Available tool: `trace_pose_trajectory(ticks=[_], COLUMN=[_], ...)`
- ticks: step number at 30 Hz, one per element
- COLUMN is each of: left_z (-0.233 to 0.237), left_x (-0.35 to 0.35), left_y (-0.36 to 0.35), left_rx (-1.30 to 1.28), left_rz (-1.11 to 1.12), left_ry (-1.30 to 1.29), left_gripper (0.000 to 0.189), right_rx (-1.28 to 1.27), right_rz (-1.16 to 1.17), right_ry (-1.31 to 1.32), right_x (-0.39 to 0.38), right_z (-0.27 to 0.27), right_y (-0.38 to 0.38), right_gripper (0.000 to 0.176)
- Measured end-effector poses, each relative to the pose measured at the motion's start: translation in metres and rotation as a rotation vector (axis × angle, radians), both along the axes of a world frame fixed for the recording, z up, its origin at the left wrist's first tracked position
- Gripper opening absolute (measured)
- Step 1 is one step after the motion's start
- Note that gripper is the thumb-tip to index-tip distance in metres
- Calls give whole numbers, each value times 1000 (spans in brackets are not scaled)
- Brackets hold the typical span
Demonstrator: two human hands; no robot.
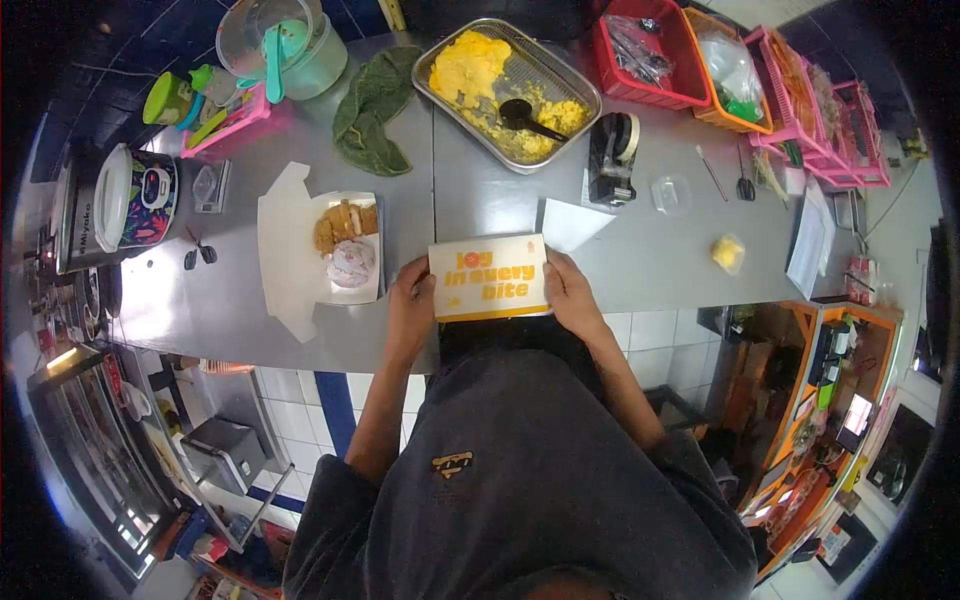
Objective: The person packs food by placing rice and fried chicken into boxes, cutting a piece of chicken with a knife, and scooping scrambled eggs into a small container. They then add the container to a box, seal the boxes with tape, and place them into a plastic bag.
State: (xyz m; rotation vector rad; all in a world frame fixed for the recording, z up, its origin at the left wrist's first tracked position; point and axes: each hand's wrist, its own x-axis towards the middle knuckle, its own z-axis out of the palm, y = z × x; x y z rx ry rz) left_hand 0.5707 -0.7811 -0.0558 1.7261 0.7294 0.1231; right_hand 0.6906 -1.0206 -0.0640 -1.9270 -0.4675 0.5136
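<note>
A closed cardboard food box (490, 278) with "joy in every bite" printed on its lid is held level at the front edge of the steel table. My left hand (411, 303) grips its left side, and my right hand (571, 292) grips its right side. Left of it on the table lies an open food box (290, 230) with its lid folded out. Inside that one are breaded fried pieces (340, 224) and a wrapped round bundle (351, 263), its contents hidden by the wrapper. Whatever is inside the closed box is out of sight.
At the back stands a metal tray (440, 95) of yellow food with a black scoop (528, 118). Beside it are a green cloth (375, 110) and a tape dispenser (612, 165). A rice cooker (140, 200) is at left; red (690, 90) and orange baskets (757, 115) line the back right.
</note>
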Motion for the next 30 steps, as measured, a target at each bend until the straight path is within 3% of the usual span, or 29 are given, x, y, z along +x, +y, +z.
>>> trace_pose_trajectory(ticks=[5, 7, 12, 17, 19, 24, 26, 28, 29, 30], left_z=[15, 25, 19, 32, 35, 18, 15, 12, 1, -6], left_x=[2, 8, 22, 21, 19, 16, 15, 16, 14, 13], left_y=[-7, -3, 8, 6, 6, 8, 7, 9, 10, 10], left_rx=[82, 306, 296, 283, 359, 396, 394, 138, 139, -158], left_rz=[68, -60, -37, -17, -108, -82, -69, 22, 24, 83], left_ry=[-38, 94, 46, 99, 251, 143, 119, 78, 75, 52], left_gripper=[25, 22, 15, 24, 27, 32, 34, 29, 29, 24], right_rx=[-1, -30, -56, -100, -118, -137, -129, -148, -168, -169], right_rz=[-52, -31, 16, 35, 40, 61, 64, 68, 67, 67], right_ry=[-102, -76, -33, -95, -94, -155, -63, -61, -58, -60], right_x=[-4, -2, 3, 5, 6, 6, 8, 8, 9, 10], right_z=[-1, -2, -6, 0, 5, -4, -7, -4, -2, -4], right_y=[2, 4, 0, 3, 6, 5, 1, 1, 1, 0], right_gripper=[38, 38, 38, 40, 40, 40, 40, 39, 39, 39])
